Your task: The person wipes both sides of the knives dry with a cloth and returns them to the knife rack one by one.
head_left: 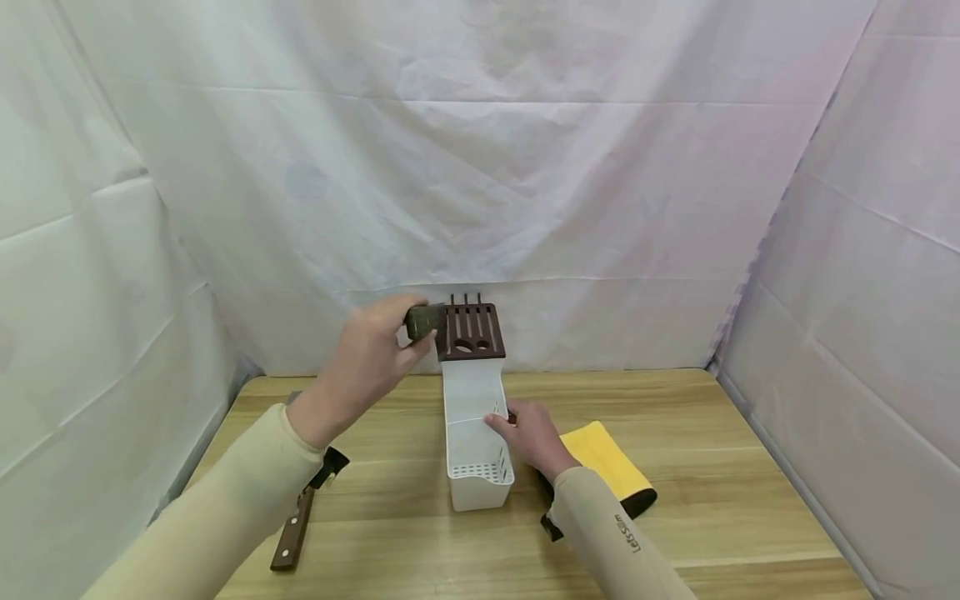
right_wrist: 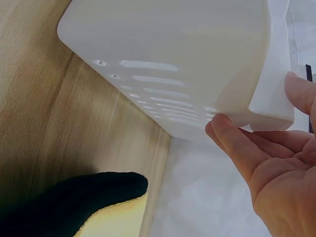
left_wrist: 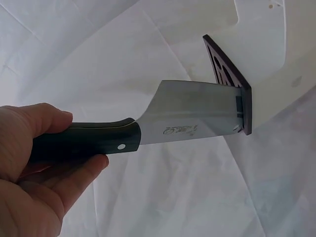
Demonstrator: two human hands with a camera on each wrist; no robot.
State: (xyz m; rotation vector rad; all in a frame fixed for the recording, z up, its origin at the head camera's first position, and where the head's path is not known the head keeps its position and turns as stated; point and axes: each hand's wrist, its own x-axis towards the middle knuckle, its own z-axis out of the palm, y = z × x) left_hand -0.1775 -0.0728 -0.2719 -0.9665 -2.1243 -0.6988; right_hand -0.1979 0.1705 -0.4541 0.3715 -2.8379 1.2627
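My left hand (head_left: 367, 354) grips a cleaver by its dark handle (left_wrist: 86, 140). Its broad steel blade (left_wrist: 192, 108) reaches the dark brown slotted top (head_left: 474, 332) of a white plastic knife holder (head_left: 480, 496), at the left edge of the slots. The end of the blade is hidden at that slotted plate. Lower down, my right hand (head_left: 534, 437) holds the holder's right side wall. In the right wrist view, its thumb (right_wrist: 301, 91) is at the rim and the fingers (right_wrist: 237, 143) lie against the outside, near the vent slits.
A knife with a brown riveted handle (head_left: 292, 533) lies on the wooden table (head_left: 390, 533) at left, partly behind my left sleeve. A yellow and black cloth (head_left: 607, 462) sits at right, beside my right forearm. White sheeting (head_left: 465, 183) encloses the back and sides.
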